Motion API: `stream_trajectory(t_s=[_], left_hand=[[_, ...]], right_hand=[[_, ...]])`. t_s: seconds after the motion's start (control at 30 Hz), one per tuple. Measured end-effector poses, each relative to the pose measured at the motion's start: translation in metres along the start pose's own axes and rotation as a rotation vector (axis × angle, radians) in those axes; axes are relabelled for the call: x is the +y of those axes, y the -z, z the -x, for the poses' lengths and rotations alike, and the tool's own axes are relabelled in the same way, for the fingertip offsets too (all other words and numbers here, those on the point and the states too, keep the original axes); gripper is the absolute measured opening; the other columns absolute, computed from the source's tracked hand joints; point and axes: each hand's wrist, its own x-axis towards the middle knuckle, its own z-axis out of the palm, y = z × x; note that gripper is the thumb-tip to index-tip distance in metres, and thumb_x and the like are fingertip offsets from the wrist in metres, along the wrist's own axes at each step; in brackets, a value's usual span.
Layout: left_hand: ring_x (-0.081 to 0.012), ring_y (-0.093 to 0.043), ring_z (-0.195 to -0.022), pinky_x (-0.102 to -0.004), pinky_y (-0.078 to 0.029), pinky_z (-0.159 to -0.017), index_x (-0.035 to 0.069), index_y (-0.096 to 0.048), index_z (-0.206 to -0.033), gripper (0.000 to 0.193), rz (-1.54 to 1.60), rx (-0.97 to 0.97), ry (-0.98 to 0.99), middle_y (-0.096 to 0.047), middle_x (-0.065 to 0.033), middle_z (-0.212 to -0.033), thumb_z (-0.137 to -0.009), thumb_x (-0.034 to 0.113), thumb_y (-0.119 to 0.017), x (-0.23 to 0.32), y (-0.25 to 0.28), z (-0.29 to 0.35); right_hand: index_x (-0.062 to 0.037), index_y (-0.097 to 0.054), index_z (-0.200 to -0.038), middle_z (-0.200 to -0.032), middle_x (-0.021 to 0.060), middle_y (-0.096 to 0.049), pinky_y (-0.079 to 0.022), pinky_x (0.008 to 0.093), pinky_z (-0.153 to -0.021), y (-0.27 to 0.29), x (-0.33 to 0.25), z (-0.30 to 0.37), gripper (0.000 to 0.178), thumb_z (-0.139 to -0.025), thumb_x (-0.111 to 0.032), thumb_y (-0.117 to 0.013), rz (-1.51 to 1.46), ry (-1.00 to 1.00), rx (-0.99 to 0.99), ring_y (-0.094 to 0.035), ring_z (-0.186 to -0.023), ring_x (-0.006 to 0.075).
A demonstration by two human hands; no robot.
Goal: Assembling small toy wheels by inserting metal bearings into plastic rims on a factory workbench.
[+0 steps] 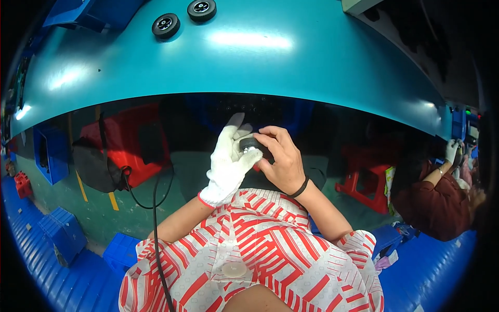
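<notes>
In front of my chest, just below the near edge of the teal table (312,67), I hold a small wheel (248,142) with a black tyre and a shiny hub. My left hand (227,166) wears a white glove; its thumb presses the near side of the wheel, while some of its fingers stretch away behind. My bare right hand (285,162), a black band at its wrist, closes round the wheel's right side with fingers and thumb. Part of the wheel is hidden by the fingers.
Two similar wheels, one (166,25) left of the other (201,10), lie at the table's far side. A blue bin (93,14) stands at the far left. Red stools (366,174) flank me. A black cable (156,229) hangs at my left. Another person (442,203) works at the right.
</notes>
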Motion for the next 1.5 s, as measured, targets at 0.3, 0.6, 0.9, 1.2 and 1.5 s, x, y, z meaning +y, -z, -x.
stream_trajectory(t_s=[0.3, 0.6, 0.9, 1.2, 1.5], left_hand=[[-0.0222, -0.066, -0.073, -0.0293, -0.052, -0.063, 0.001, -0.058, -0.113, 0.037, -0.761, -0.093, -0.418, -0.064, -0.0145, -0.096, -0.079, 0.010, -0.069, -0.002, 0.011, -0.002], [-0.0174, -0.066, -0.081, -0.0271, -0.052, -0.071, 0.001, -0.058, -0.111, 0.030, -0.592, -0.142, 0.058, -0.066, -0.0113, -0.094, -0.084, 0.012, -0.065, 0.024, 0.007, -0.004], [-0.0162, -0.065, -0.081, -0.0258, -0.054, -0.072, -0.006, -0.058, -0.111, 0.034, -0.150, -0.159, 0.365, -0.066, -0.0131, -0.096, -0.084, 0.014, -0.066, 0.001, 0.017, -0.023], [-0.0155, -0.064, -0.081, -0.0245, -0.054, -0.072, -0.008, -0.051, -0.118, 0.042, -0.199, -0.208, 0.416, -0.064, -0.0140, -0.096, -0.084, 0.010, -0.066, 0.016, 0.020, -0.023], [-0.0176, -0.063, -0.091, -0.0267, -0.053, -0.079, -0.006, -0.050, -0.122, 0.044, -0.048, -0.135, 0.341, -0.062, -0.0156, -0.105, -0.085, 0.012, -0.065, 0.003, 0.013, -0.011]], right_hand=[[-0.0009, -0.056, -0.096, -0.082, 0.0126, -0.059, -0.051, 0.0304, -0.059, -0.001, 0.002, -0.001, 0.031, -0.068, 0.006, -0.067, 0.096, 0.086, -0.079, -0.062, -0.068, 0.0241], [-0.0006, -0.057, -0.095, -0.078, 0.0096, -0.058, -0.050, 0.0255, -0.059, 0.001, 0.008, -0.001, 0.025, -0.072, 0.004, -0.066, -0.245, -0.307, -0.207, -0.060, -0.063, 0.0173], [0.0000, -0.058, -0.097, -0.078, 0.0090, -0.058, -0.049, 0.0234, -0.058, -0.009, 0.013, 0.008, 0.030, -0.071, -0.001, -0.072, -0.075, -0.186, -0.096, -0.059, -0.064, 0.0154], [-0.0048, -0.054, -0.111, -0.097, 0.0096, -0.056, -0.051, 0.0284, -0.066, 0.007, 0.016, -0.002, 0.051, -0.067, -0.014, -0.079, -0.146, -0.075, -0.238, -0.059, -0.075, 0.0195], [-0.0041, -0.056, -0.108, -0.090, 0.0107, -0.059, -0.051, 0.0301, -0.063, -0.001, 0.017, 0.002, 0.049, -0.066, -0.013, -0.079, -0.022, -0.033, -0.175, -0.061, -0.075, 0.0229]])
